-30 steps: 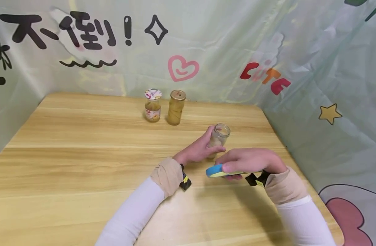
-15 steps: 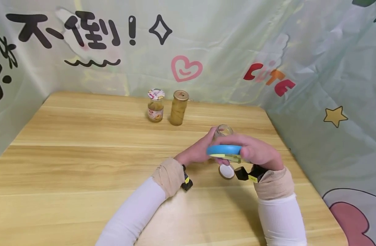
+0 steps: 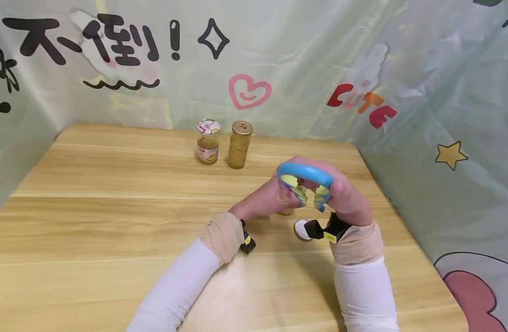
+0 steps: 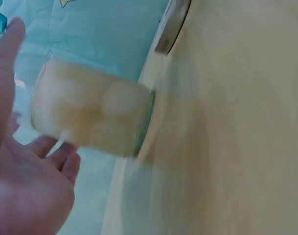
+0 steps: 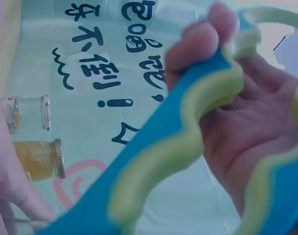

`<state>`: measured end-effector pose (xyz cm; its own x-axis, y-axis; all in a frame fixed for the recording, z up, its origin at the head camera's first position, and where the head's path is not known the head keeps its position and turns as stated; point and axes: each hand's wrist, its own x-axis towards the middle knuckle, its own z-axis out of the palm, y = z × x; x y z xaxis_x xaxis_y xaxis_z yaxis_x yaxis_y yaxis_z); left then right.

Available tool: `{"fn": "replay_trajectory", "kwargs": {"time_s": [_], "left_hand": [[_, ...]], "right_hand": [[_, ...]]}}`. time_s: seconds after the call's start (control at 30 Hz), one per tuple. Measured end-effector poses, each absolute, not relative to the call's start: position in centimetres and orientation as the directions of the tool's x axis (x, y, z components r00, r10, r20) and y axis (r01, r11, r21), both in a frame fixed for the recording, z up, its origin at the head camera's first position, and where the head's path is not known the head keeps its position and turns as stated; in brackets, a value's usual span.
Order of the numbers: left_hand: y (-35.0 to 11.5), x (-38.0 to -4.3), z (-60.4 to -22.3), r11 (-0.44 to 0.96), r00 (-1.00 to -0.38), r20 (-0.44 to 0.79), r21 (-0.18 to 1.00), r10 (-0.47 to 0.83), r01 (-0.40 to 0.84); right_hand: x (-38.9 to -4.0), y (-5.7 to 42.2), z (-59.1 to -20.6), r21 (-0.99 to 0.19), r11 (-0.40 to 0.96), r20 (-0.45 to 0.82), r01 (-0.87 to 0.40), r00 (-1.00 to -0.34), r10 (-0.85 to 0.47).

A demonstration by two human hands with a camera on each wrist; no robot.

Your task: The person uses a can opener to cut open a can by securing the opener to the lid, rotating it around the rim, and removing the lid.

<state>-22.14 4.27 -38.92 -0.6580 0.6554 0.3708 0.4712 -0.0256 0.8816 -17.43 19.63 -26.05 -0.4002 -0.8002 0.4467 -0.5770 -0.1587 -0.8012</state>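
Note:
My right hand [image 3: 347, 196] holds a blue and yellow jar opener [image 3: 305, 171] above the table, its fingers curled round the frame in the right wrist view. Seen there, the opener's wavy yellow inner edges face each other across a gap. My left hand [image 3: 266, 200] is round an upright glass jar [image 4: 92, 110] with pale round pieces inside. In the head view, the opener and hands hide most of this jar, and only its base shows. Its far-side finger contact is partly hidden in the blurred left wrist view. Near the jar, a lid [image 3: 301, 229] lies with its white inside up.
At the back of the wooden table [image 3: 112, 221] stand two lidded jars: a labelled jar [image 3: 207, 142] and a taller jar [image 3: 239, 145] with a gold lid. A printed cloth [image 3: 187, 92] rises behind the table and along its sides.
My right hand has carried the jar opener up and left over the glass jar, tipping it so its inner ridges show. The lid has come into view. My left hand stays at the jar.

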Motion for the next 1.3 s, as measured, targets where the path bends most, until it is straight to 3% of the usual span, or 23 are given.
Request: {"fn": "replay_trajectory", "kwargs": {"time_s": [0.1,0.2,0.4,0.67,0.9,1.3], "left_hand": [[3.2,-22.1,-38.7,0.081,-0.707,0.295,0.892,0.642,0.445],[2.3,-22.3,-38.4,0.135,-0.752,0.251,0.902,0.610,0.411],[0.3,-22.9,-37.2,0.170,-0.847,0.289,0.902,0.446,0.397],[-1.9,-24.1,-36.9,0.174,-0.921,0.339,0.912,0.191,0.372],[-2.9,-24.8,-37.7,0.276,-0.955,0.285,0.915,0.079,0.295],[-3.1,-25.2,-38.2,0.291,-0.953,0.250,0.937,-0.170,0.194]], "right_hand": [[-18.1,19.8,-26.6,-0.812,-0.300,0.513,-0.502,-0.366,-0.776],[-18.1,20.2,-26.8,-0.784,-0.366,0.578,-0.501,-0.376,-0.724],[-17.1,20.3,-26.2,-0.752,-0.346,0.632,-0.562,-0.464,-0.620],[-17.3,19.9,-26.0,-0.745,-0.363,0.643,-0.560,-0.459,-0.613],[-17.2,19.6,-25.6,-0.712,-0.347,0.671,-0.610,-0.447,-0.591],[-16.3,19.4,-24.7,-0.749,-0.304,0.632,-0.589,-0.497,-0.595]]}}
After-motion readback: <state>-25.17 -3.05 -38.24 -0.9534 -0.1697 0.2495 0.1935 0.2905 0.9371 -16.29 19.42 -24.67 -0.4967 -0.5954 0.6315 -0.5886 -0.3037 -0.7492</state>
